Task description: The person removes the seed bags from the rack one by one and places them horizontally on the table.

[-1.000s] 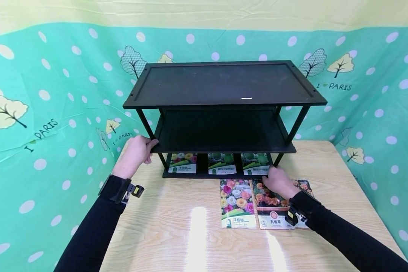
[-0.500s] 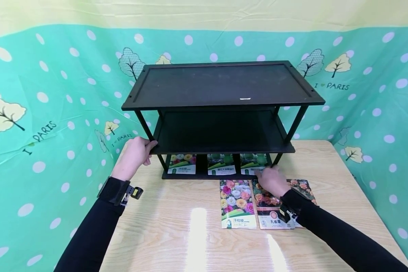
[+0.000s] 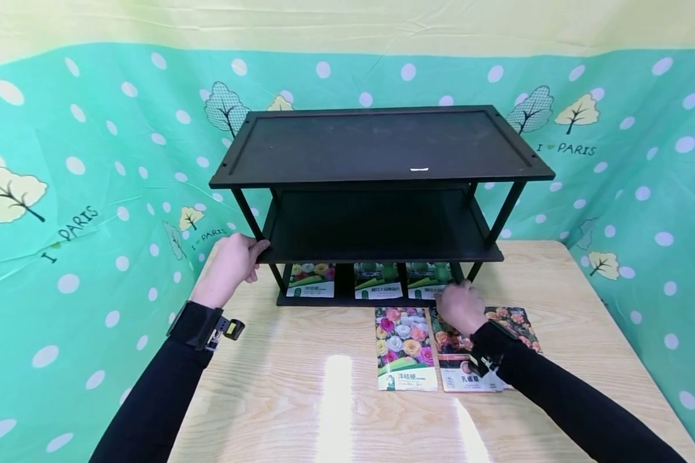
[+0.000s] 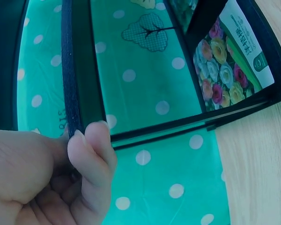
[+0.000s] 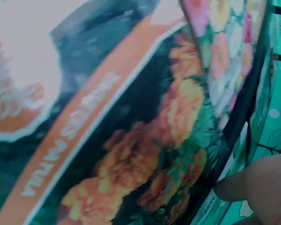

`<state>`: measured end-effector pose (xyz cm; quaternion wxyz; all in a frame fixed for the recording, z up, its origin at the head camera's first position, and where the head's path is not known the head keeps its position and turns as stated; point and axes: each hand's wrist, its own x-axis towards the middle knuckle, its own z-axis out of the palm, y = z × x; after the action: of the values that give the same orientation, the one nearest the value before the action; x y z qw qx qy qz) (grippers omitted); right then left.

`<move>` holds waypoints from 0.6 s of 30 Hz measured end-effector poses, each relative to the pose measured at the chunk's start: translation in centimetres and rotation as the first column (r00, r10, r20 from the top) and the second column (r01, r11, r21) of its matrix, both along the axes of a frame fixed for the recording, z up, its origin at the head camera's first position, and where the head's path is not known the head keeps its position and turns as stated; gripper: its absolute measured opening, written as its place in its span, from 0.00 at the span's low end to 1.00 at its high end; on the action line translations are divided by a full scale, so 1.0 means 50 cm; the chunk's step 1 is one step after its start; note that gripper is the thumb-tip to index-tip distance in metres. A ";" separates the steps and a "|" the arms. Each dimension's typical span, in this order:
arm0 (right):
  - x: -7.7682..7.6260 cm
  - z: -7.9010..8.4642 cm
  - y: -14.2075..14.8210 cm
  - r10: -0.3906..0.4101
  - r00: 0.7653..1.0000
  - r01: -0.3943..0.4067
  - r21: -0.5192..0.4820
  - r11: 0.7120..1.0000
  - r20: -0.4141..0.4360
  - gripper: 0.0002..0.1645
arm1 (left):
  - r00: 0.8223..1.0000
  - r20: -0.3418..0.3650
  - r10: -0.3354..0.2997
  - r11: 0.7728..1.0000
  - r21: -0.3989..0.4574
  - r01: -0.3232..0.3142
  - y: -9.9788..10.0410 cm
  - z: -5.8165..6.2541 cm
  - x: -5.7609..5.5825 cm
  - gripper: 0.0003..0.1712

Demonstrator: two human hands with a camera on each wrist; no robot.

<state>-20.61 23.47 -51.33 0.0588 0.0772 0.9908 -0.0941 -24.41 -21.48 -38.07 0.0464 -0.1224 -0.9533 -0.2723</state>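
Observation:
A black three-tier rack [image 3: 376, 145] stands on the table. My left hand [image 3: 231, 267] grips the left front corner of its middle shelf, thumb on top; the left wrist view shows the fingers [image 4: 91, 152] curled round the shelf edge. On the bottom shelf lie a flower seed packet [image 3: 311, 281] at left and a green seed packet [image 3: 378, 281] in the middle. My right hand [image 3: 462, 308] holds the lower right corner of another green seed packet [image 3: 425, 281] at the shelf's right. In the right wrist view the thumb [image 5: 241, 185] lies against its white edge.
In front of the rack, a rose-patterned seed packet [image 3: 405, 347] and a marigold seed packet [image 3: 469, 381] lie on the wooden table [image 3: 266, 386]. Another marigold packet [image 3: 515, 321] is partly under the right wrist. A green dotted cloth [image 3: 64, 308] surrounds the table.
My right hand has moved a little left, and the right green seed packet has slid left with it, nearer the middle one. The left hand keeps its grip on the rack.

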 end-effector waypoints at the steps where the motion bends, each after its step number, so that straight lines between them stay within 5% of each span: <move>1: -0.002 0.001 0.002 0.014 1.000 -0.014 -0.006 1.000 -0.006 0.26 | 1.000 -0.015 -0.008 1.000 -0.012 0.008 0.001 -0.001 0.001 0.17; 7: -0.010 0.009 0.010 0.108 0.990 -0.110 -0.022 0.994 -0.091 0.23 | 0.995 -0.089 -0.048 0.999 -0.029 0.045 0.003 -0.002 0.004 0.13; 18: -0.012 0.018 0.014 0.157 0.976 -0.167 -0.057 0.984 -0.152 0.25 | 0.999 -0.001 0.035 0.999 0.015 -0.035 0.005 -0.002 -0.005 0.20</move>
<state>-21.20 24.16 -50.41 -0.0042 -0.0129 0.9916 -0.1288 -24.65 -21.22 -38.19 0.0529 -0.1057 -0.9532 -0.2784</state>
